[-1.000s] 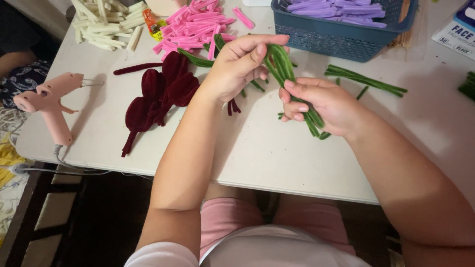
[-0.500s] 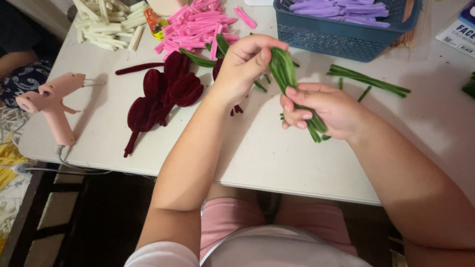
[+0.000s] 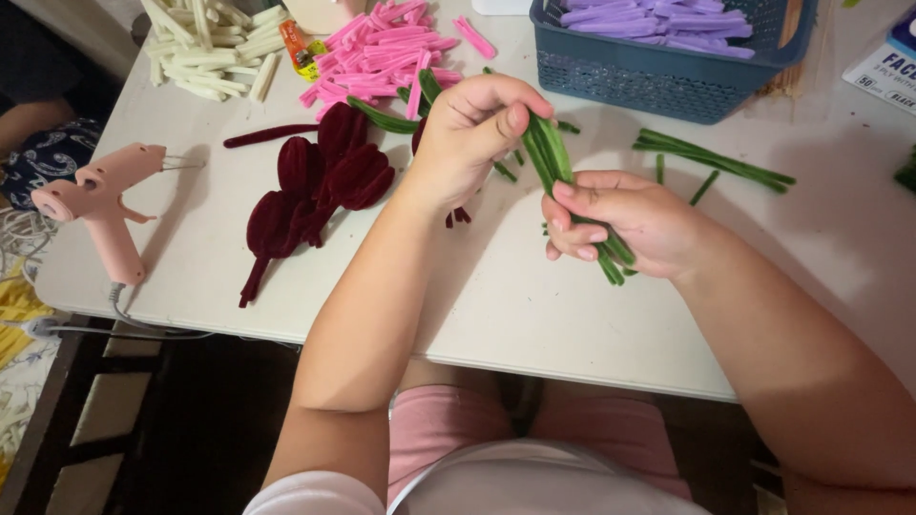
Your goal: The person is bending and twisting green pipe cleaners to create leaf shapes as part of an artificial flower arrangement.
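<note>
A bundle of green pipe-cleaner stems (image 3: pixel 553 157) is held above the white table (image 3: pixel 534 315). My left hand (image 3: pixel 472 133) pinches the bundle's upper end between thumb and fingers. My right hand (image 3: pixel 625 219) is wrapped around its lower part, and the stem ends stick out below the fist. Left of my left forearm, dark red pipe-cleaner petals (image 3: pixel 320 181) lie in a cluster on the table. Loose green stems (image 3: pixel 711 160) lie to the right of my hands.
A pink glue gun (image 3: pixel 100 195) stands at the table's left edge, its cord hanging down. At the back are cream sticks (image 3: pixel 210 48), pink pieces (image 3: pixel 386 52) and a blue basket (image 3: pixel 668 72) of purple pieces. The table's front edge is near my lap.
My left hand has shifted its pinch along the top of the green bundle, fingers curling tighter. The right hand keeps its hold and has barely moved.
</note>
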